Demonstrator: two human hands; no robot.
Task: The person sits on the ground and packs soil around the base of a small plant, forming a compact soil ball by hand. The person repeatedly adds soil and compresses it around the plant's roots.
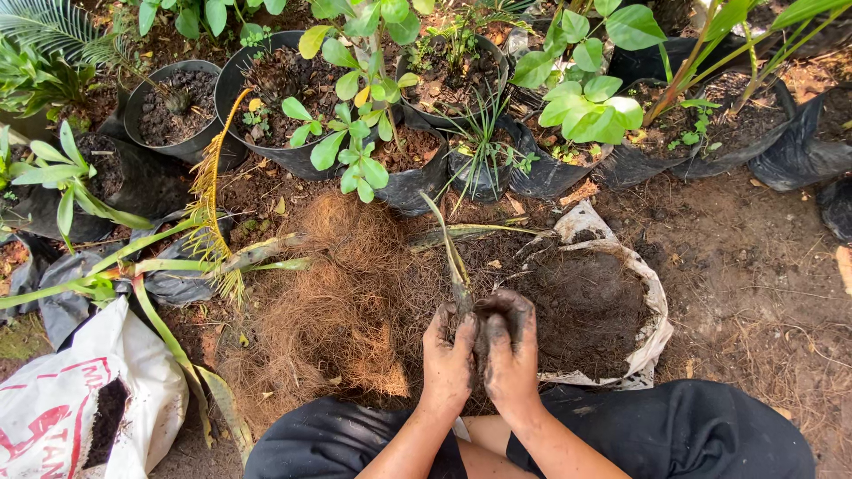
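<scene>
Hands pressed around a soil ball at the base of a small plant

Soil coats both hands, which meet low in the middle of the view, just above the person's dark-clothed knees. The left hand [446, 355] curls closed against the left side of a dark, damp soil ball [484, 335], and the right hand [512, 350] wraps the right side and top, fingers bent over it, so the clump is gripped between the two palms. From the top of the clump rises a thin plant [453, 257] with a pale stem and narrow leaves, leaning up and to the left.

Right behind the hands lies an open white sack [652, 297], its rim rolled down, filled with dark loose soil. To the left of it spreads a mound of brown coconut fibre [333, 310], touching the sack's soil at its edge. A fallen palm frond [213, 200] with yellowing leaflets lies across the ground at the left. In the lower left corner sits a white printed bag [62, 408] with a torn hole showing dark contents. Along the top stands a row of black pots [226, 84] and black grow bags holding green leafy plants
</scene>
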